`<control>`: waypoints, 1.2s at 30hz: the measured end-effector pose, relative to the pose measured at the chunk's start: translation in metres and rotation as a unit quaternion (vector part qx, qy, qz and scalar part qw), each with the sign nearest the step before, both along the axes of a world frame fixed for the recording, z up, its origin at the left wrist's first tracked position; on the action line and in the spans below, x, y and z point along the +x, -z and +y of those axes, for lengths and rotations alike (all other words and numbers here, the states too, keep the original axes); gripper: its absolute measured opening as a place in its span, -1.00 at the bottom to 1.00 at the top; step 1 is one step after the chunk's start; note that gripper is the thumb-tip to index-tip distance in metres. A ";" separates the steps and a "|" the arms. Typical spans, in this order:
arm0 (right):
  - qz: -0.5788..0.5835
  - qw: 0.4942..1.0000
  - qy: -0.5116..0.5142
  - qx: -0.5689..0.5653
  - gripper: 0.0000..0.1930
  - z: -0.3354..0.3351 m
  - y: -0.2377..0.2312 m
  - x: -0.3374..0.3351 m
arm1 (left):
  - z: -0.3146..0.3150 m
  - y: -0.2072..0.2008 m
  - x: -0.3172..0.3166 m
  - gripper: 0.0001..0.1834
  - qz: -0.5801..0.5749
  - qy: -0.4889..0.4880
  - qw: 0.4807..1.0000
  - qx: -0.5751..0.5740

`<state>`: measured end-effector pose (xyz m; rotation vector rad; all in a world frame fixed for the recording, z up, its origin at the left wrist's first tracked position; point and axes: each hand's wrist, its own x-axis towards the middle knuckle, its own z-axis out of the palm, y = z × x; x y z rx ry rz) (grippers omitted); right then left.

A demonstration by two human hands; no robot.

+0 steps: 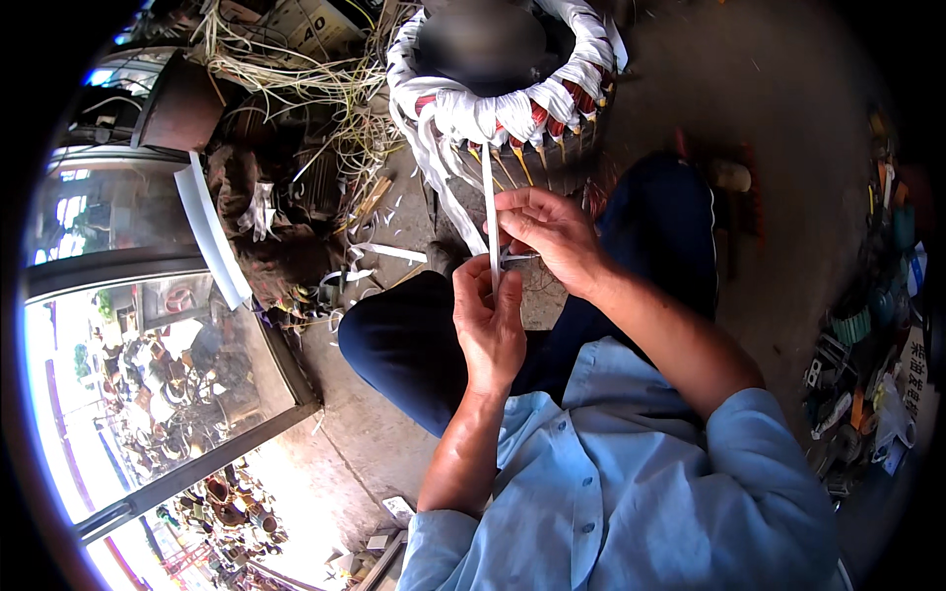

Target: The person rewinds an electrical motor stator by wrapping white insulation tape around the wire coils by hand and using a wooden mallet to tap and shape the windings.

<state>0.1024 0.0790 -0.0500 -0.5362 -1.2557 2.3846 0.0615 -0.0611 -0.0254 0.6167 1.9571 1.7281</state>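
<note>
In front of me stands a motor stator, its end winding ring wrapped in white cloth tape, with red patches and yellow-tipped leads showing below the wrap. A narrow strip of white tape runs taut from the ring toward me. My left hand is closed, pinching the strip's lower part between thumb and fingers. Just above it and to the right, my right hand has its fingers curled in at the same strip; its fingertips are partly hidden. Looser white tape hangs from the ring's left side.
Tangled pale wires lie left of the stator. Tape scraps are on the floor by my left knee. A glass-paned frame stands at the left. Assorted parts and tools are heaped along the right.
</note>
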 end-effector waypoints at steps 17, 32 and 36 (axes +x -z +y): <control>-0.073 0.992 0.079 0.060 -0.71 0.012 -0.053 -0.013 | -0.009 -0.045 0.004 -0.56 -0.069 0.076 0.994 0.043; -0.087 0.993 0.082 0.015 -0.79 0.001 -0.054 -0.008 | -0.013 -0.027 0.004 -0.68 -0.018 0.121 0.992 0.020; -0.100 0.970 0.195 0.101 -0.77 0.008 -0.042 -0.039 | -0.013 -0.037 0.003 -0.66 -0.046 0.125 0.991 0.023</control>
